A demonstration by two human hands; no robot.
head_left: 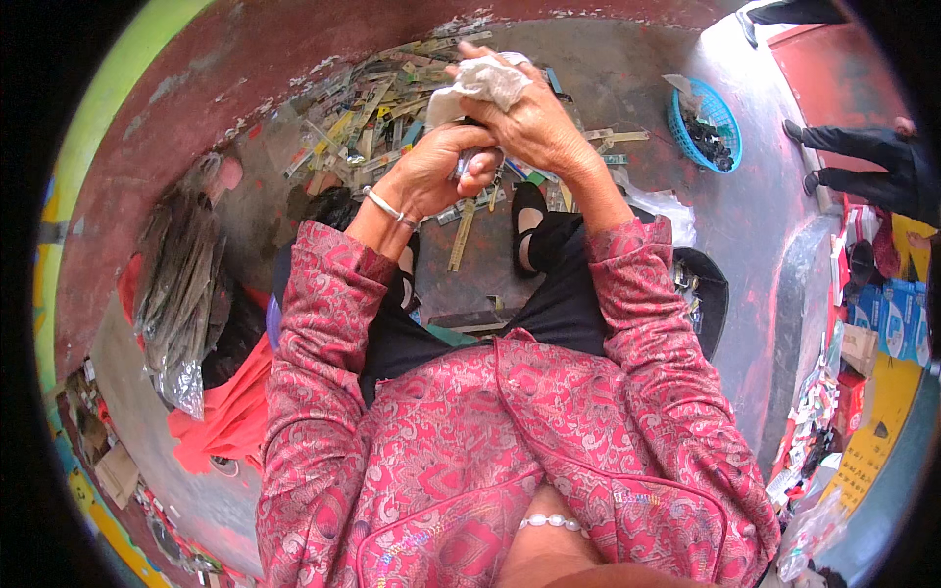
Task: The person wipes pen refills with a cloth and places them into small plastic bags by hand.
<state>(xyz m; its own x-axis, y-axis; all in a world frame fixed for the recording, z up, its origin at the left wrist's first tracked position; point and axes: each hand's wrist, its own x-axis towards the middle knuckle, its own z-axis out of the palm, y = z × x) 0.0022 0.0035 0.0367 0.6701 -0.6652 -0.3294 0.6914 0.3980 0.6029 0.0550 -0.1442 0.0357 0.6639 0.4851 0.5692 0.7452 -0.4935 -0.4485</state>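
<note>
My right hand (542, 125) is closed around a crumpled white cloth or tissue (480, 86), which spreads over its fingers and hangs to the left. Just below, my left hand (436, 171), with a bangle at the wrist, has its fingers curled in. A small greyish thing (463, 163) shows in part between those fingers, too hidden to name. The two hands touch or overlap at the thumbs. Beneath them on the floor lies a loose heap of flat strips (377, 108), yellow, clear and dark, some looking like rulers.
A blue plastic basket (708, 103) with dark scraps stands at the right. Grey plastic bags (176, 284) and red cloth (230, 407) lie at the left. A black tub (714, 304) sits beside my right leg. Another person's legs (858, 162) show at far right.
</note>
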